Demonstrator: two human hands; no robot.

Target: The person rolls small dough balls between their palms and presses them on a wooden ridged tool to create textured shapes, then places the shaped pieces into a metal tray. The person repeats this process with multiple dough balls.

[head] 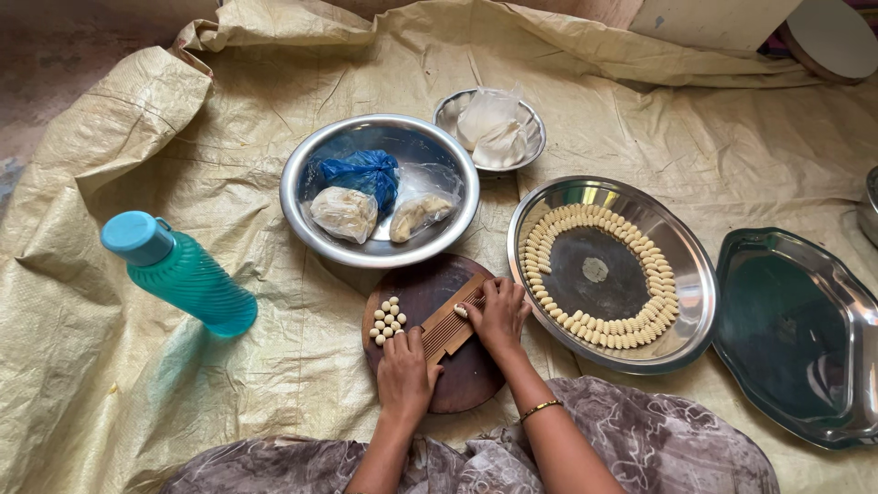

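Note:
A round dark wooden board (476, 375) lies in front of me with a small ridged wooden paddle (445, 327) on it. My left hand (405, 375) rests on the near end of the paddle and holds it down. My right hand (498, 313) presses a small piece of dough (461, 311) against the paddle's ridges. Several small dough balls (388, 319) sit in a cluster on the board's left side. To the right, a round steel plate (679, 348) carries a ring of several ridged, rolled dough pieces (640, 327).
A teal plastic bottle (183, 274) lies on the left of the yellow woven sheet (229, 183). A steel bowl (306, 160) holds a blue bag and two clear bags of dough. A smaller bowl (444, 110) sits behind it. A steel tray (796, 338) lies at right.

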